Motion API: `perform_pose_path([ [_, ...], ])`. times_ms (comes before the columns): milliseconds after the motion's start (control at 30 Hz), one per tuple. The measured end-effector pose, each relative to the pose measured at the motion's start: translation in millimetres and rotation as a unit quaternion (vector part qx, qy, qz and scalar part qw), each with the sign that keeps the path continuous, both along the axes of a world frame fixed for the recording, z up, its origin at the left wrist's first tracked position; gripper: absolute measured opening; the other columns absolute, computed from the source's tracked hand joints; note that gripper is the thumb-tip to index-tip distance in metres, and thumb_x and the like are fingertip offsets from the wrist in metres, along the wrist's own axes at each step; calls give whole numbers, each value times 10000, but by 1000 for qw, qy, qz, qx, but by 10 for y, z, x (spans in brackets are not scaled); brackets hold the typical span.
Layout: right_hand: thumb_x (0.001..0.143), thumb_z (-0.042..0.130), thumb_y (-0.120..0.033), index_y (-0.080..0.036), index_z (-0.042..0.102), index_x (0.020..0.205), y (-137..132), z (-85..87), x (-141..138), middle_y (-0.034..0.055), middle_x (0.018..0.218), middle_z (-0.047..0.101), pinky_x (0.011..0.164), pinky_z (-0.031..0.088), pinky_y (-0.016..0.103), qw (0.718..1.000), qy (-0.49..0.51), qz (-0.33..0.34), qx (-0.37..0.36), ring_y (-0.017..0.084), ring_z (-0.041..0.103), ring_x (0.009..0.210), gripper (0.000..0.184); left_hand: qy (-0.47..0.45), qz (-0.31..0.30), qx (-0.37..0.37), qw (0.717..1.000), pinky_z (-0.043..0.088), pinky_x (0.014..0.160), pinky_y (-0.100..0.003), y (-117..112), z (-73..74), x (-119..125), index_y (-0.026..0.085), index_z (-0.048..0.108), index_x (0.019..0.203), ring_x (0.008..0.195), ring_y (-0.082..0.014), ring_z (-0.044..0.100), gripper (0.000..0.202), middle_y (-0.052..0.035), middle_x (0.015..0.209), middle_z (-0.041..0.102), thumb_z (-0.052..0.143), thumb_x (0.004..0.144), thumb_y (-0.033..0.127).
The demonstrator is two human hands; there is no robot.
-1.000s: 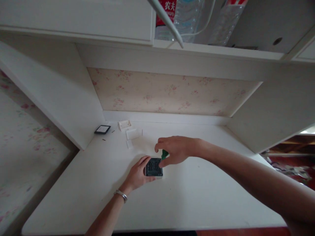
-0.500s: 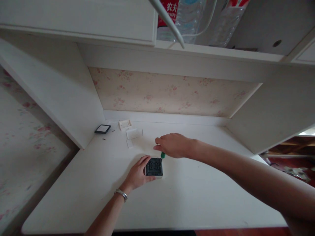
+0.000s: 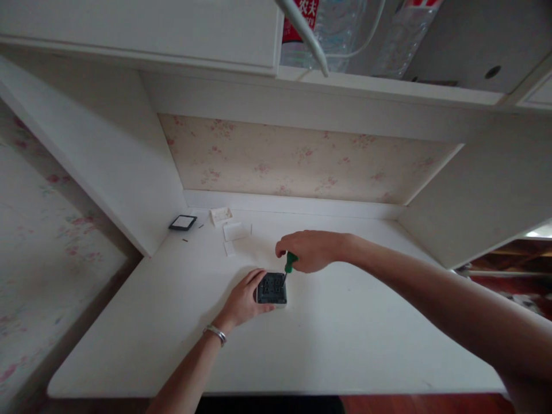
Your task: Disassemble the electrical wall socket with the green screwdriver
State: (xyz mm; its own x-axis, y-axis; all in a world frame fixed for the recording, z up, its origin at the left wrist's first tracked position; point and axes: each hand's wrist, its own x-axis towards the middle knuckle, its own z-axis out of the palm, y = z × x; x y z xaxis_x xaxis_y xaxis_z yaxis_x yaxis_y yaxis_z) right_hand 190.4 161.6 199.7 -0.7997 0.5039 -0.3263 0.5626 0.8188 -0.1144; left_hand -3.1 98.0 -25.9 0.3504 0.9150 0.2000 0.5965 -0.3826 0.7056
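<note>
My left hand (image 3: 245,300) is wrapped round the left side of a small square box (image 3: 271,289) on the white desk, fingers at its far edge and thumb at its near edge. The box has white sides and a black recessed face with moulded details, like an electrical socket; its exact kind is unclear. A screwdriver (image 3: 289,262) with a green handle is gripped in my right hand (image 3: 304,250). Its thin shaft slants down to the right part of the black face. Whether the tip sits on a screw is too small to tell.
At the desk's back left lie a black frame with a white panel (image 3: 183,222), a shallow white box (image 3: 221,216), a white cover (image 3: 236,231), a small white plate (image 3: 229,248) and small dark pieces (image 3: 185,240). A white cable (image 3: 307,40) hangs from the shelf holding plastic bottles (image 3: 336,34).
The screwdriver's handle shows more and leans further right, its tip now farther in on the black face. My left hand keeps its hold. The whole view has shifted slightly.
</note>
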Motion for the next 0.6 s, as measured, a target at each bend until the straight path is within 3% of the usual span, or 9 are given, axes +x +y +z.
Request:
perform_pose_path([
  [67,743,585,-381,-218,552,1121,-11,18,9,91,1106,612,675,418,282,1000,-10,-19,-8,214,602,882,413,-1,3,3,1000,348,1065,-400,-2,-7,-4,264,370,1352,1253,-261,409,843,-60,1389,403,748,624,459],
  [133,794,509,-493,-197,557,1105,-28,19,6,111,1055,629,658,416,298,998,-22,-62,10,226,607,851,432,1,4,6,1000,347,1065,-398,-3,-20,-7,262,369,1352,1253,-260,407,842,-60,1390,400,747,626,459],
  [233,881,394,-392,-170,579,1051,-45,4,-5,123,983,648,671,407,304,996,-29,-70,38,229,606,861,335,5,4,11,1000,342,1067,-393,-3,-40,-11,252,379,1345,1256,-260,403,836,-64,1392,397,745,626,468],
  [333,791,525,-255,-202,569,1080,-49,0,-10,94,1093,615,678,400,274,999,-15,-12,27,206,598,892,297,3,5,14,1000,351,1059,-382,-4,-44,-13,252,386,1340,1245,-257,417,829,-62,1385,404,742,626,476],
  [433,746,595,-385,-219,558,1105,-49,-2,-25,88,1082,622,641,398,268,999,-9,-36,30,212,603,852,397,5,6,18,1000,351,1059,-370,-9,-36,-11,251,392,1335,1243,-251,419,826,-61,1381,408,737,625,496],
  [500,814,481,-494,-190,578,1067,-48,-11,-41,105,960,660,625,397,279,995,-22,-85,41,219,611,801,407,7,8,20,1000,351,1057,-370,-16,-29,-9,251,402,1327,1241,-252,422,821,-61,1376,414,734,621,508],
  [600,884,367,-388,-170,601,1006,-48,-30,-54,109,887,676,629,393,276,994,-27,-99,40,201,613,766,343,9,10,22,1000,354,1054,-370,-30,-18,-6,254,412,1318,1233,-249,430,810,-56,1364,425,734,620,510],
])
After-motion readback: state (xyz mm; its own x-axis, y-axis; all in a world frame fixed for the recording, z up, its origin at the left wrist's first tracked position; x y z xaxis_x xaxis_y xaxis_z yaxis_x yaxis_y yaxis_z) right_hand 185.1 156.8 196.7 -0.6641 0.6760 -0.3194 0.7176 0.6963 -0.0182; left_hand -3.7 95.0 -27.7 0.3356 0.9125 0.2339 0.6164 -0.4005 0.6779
